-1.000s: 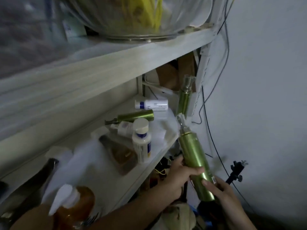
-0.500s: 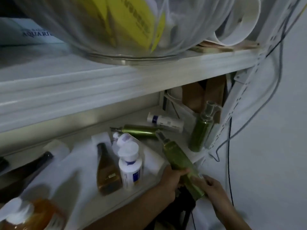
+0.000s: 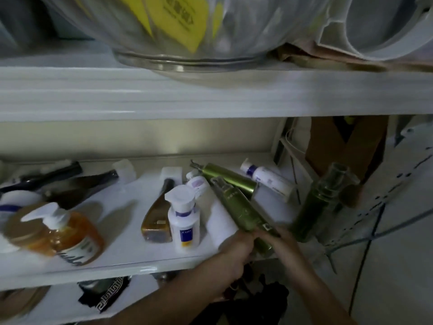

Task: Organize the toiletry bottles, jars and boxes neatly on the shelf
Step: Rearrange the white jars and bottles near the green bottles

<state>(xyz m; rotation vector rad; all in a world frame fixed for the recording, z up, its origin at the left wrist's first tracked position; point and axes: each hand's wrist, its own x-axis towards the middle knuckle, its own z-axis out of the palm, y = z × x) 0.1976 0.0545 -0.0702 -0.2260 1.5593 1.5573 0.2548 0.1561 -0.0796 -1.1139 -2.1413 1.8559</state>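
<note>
My left hand [image 3: 236,250] and my right hand [image 3: 281,242] both grip the base of a green pump bottle [image 3: 239,208], tilted with its nozzle pointing up-left over the white shelf [image 3: 131,259]. Behind it a second green bottle [image 3: 228,175] lies flat, and a third green bottle [image 3: 314,207] with a clear cap stands upright at the right end. A white bottle with a blue label [image 3: 184,219] stands left of my hands. Another white bottle [image 3: 267,177] lies on its side at the back.
An amber flask [image 3: 157,216] and dark bottles [image 3: 79,186] lie on the shelf. An orange pump soap bottle [image 3: 65,233] stands at the left front. A glass bowl [image 3: 187,31] sits on the upper shelf. Brown cardboard [image 3: 339,146] and cables [image 3: 365,238] are at the right.
The held green bottle has gone from upright beside the shelf to tilted over its right end. The view swung left and closer to the shelf.
</note>
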